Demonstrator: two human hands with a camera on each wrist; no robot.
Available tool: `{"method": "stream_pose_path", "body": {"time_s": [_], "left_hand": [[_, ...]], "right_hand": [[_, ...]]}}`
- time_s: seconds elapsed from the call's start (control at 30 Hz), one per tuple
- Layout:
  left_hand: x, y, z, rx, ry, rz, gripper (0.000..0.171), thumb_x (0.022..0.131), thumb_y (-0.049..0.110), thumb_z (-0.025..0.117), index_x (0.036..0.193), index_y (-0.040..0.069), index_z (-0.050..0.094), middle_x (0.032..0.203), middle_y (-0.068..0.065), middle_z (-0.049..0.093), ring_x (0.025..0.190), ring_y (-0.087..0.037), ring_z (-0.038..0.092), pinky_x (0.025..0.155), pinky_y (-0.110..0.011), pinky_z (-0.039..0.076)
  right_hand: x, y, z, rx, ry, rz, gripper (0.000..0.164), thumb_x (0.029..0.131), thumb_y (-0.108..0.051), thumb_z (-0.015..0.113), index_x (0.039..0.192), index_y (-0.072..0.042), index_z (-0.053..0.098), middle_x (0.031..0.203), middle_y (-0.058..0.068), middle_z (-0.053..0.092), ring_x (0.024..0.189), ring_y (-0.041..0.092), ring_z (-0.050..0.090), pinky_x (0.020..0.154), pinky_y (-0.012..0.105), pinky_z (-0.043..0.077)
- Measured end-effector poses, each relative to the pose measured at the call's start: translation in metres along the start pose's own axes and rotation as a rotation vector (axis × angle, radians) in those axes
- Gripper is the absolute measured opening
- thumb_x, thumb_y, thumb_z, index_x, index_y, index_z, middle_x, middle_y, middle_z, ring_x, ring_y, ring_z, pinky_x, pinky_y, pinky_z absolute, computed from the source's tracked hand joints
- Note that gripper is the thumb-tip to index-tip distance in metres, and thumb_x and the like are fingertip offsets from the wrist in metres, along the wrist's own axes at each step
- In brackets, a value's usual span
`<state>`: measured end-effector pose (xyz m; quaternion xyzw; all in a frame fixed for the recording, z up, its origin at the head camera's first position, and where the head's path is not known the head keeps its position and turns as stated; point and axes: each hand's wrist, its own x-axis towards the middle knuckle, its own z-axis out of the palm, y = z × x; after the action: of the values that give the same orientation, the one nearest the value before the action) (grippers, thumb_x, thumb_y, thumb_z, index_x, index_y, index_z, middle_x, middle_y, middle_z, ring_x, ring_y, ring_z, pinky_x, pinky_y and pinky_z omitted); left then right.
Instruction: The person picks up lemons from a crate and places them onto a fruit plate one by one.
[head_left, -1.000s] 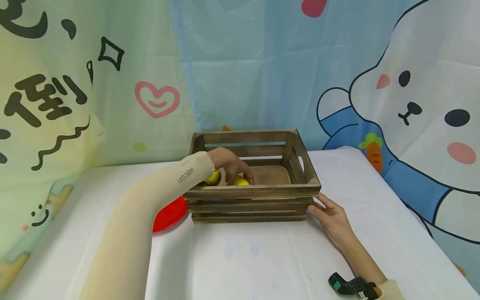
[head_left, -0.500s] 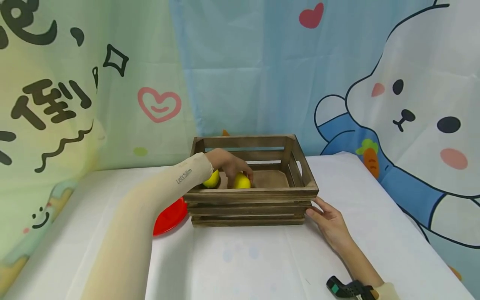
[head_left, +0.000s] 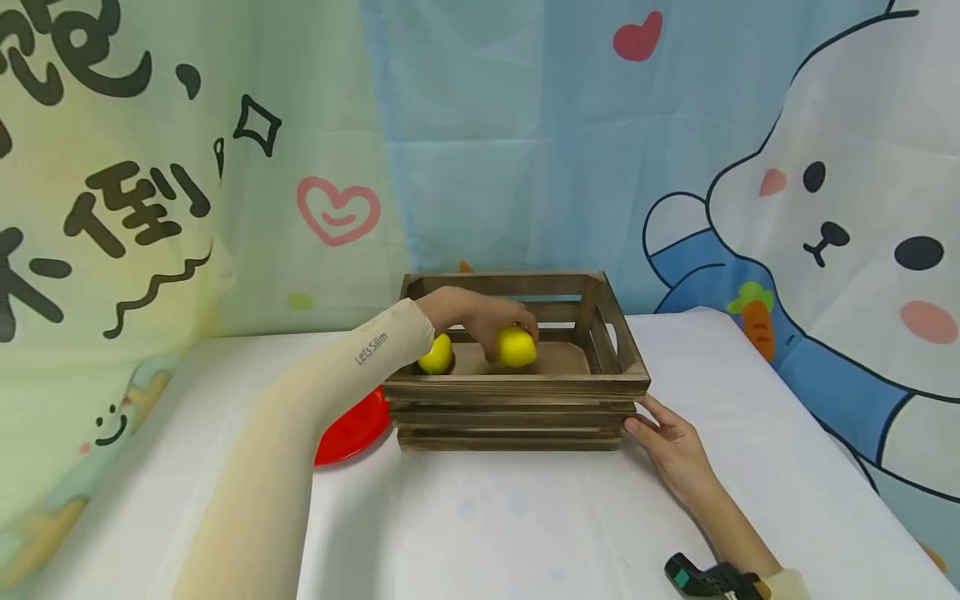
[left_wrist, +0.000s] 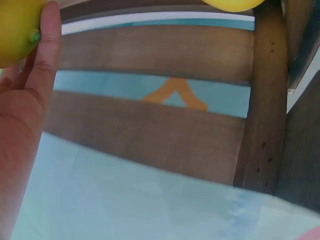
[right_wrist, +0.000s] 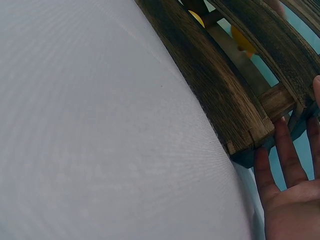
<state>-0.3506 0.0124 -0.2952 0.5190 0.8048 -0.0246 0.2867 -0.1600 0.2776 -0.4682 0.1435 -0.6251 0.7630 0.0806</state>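
My left hand [head_left: 483, 317] reaches over the front of a brown wooden slatted crate [head_left: 517, 389] and grips a yellow lemon [head_left: 517, 350] inside it. In the left wrist view, a green stem nub shows on the held lemon [left_wrist: 15, 30], with fingers along its side. A second lemon [head_left: 437, 357] lies at the crate's left end, partly behind my wrist. My right hand [head_left: 678, 450] rests against the crate's lower right front corner. Seen from the right wrist, the fingers of that hand [right_wrist: 295, 200] are extended, their tips touching the end of the slats.
A red plate [head_left: 352, 432] sits left of the crate, partly hidden by my left sleeve [head_left: 300, 433]. White cloth [head_left: 525, 517] covers the table. Behind it hangs a printed curtain [head_left: 480, 167] with cartoon figures, close to the crate's back.
The left hand has lifted the lemon from low in the crate and shifted it to the right. The right hand stays at the crate's corner. The head view has tilted slightly.
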Motion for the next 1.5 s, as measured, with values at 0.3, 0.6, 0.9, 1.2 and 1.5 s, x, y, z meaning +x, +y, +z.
{"method": "stream_pose_path", "body": {"time_s": [0.3, 0.6, 0.9, 1.2, 1.5], "left_hand": [[-0.026, 0.008, -0.013, -0.036, 0.165, 0.001, 0.061, 0.085, 0.007, 0.072, 0.139, 0.02, 0.048, 0.142, -0.001, 0.041, 0.125, -0.018, 0.04, 0.1, -0.035, 0.041], [-0.054, 0.013, -0.019, -0.069, 0.312, -0.01, 0.061, 0.084, 0.005, 0.074, 0.137, 0.019, 0.049, 0.138, -0.003, 0.04, 0.123, -0.021, 0.04, 0.102, -0.036, 0.04], [-0.082, 0.025, -0.013, -0.038, 0.468, -0.012, 0.061, 0.082, 0.005, 0.074, 0.138, 0.013, 0.049, 0.136, -0.006, 0.042, 0.12, -0.023, 0.044, 0.1, -0.032, 0.044], [-0.118, 0.026, 0.009, -0.041, 0.571, -0.111, 0.06, 0.082, 0.009, 0.075, 0.136, 0.016, 0.049, 0.134, -0.007, 0.043, 0.117, -0.023, 0.047, 0.094, -0.032, 0.049], [-0.153, 0.022, 0.027, -0.118, 0.733, -0.142, 0.062, 0.082, 0.008, 0.076, 0.138, 0.012, 0.048, 0.135, -0.01, 0.043, 0.118, -0.025, 0.048, 0.095, -0.033, 0.051]], "right_hand": [[-0.001, 0.0, 0.0, 0.052, -0.012, -0.005, 0.051, 0.096, 0.011, 0.05, 0.139, -0.015, 0.056, 0.137, -0.015, 0.055, 0.113, 0.004, 0.058, 0.09, 0.017, 0.049], [-0.003, 0.003, -0.001, 0.083, -0.005, 0.007, 0.05, 0.096, 0.012, 0.049, 0.139, -0.012, 0.056, 0.137, -0.016, 0.054, 0.114, 0.002, 0.058, 0.089, 0.016, 0.049], [0.003, 0.001, -0.001, 0.134, -0.046, -0.011, 0.05, 0.096, 0.012, 0.048, 0.141, -0.009, 0.053, 0.138, -0.013, 0.054, 0.113, 0.003, 0.059, 0.09, 0.016, 0.049], [0.006, 0.005, 0.003, 0.11, -0.047, 0.017, 0.05, 0.096, 0.009, 0.051, 0.142, -0.009, 0.05, 0.138, -0.014, 0.052, 0.114, 0.001, 0.057, 0.09, 0.015, 0.049], [0.008, 0.005, 0.001, 0.164, -0.051, 0.014, 0.05, 0.096, 0.012, 0.048, 0.141, -0.011, 0.053, 0.137, -0.013, 0.053, 0.111, 0.002, 0.059, 0.088, 0.016, 0.05]]}}
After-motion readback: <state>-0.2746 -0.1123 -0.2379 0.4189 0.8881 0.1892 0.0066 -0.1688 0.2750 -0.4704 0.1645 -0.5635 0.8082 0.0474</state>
